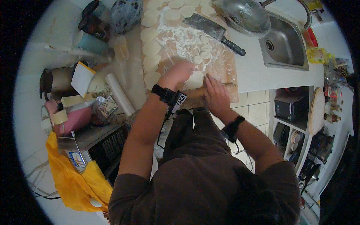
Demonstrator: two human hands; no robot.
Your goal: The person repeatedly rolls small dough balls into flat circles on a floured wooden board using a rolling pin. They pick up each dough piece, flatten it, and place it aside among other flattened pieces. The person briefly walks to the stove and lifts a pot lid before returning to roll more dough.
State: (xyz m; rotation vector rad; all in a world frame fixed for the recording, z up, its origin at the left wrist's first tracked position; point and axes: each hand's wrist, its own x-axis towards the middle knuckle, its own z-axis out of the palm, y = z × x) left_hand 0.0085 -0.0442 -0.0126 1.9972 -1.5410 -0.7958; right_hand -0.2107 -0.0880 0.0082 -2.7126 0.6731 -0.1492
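On a floured wooden board (230,67), my left hand (180,73) pinches the edge of a flattened dough round (195,80). My right hand (217,94) lies palm down, fingers extended, over a thin wooden rolling pin (230,84) beside that round; most of the pin is hidden under the hand. Just beyond, small dough pieces (197,59) sit in loose flour. Flattened rounds (152,47) line the board's left side, and more rounds (187,11) lie along its far part. A cleaver (206,26) rests across the board, its black handle extending past the right edge.
Right of the board are a bowl covered in clear plastic (247,17), a steel sink (284,42) and a yellow bottle (317,55). A white roll (119,94) and a pink container (77,119) stand left. Yellow cloth (67,180) hangs lower left, by a dark appliance (108,146).
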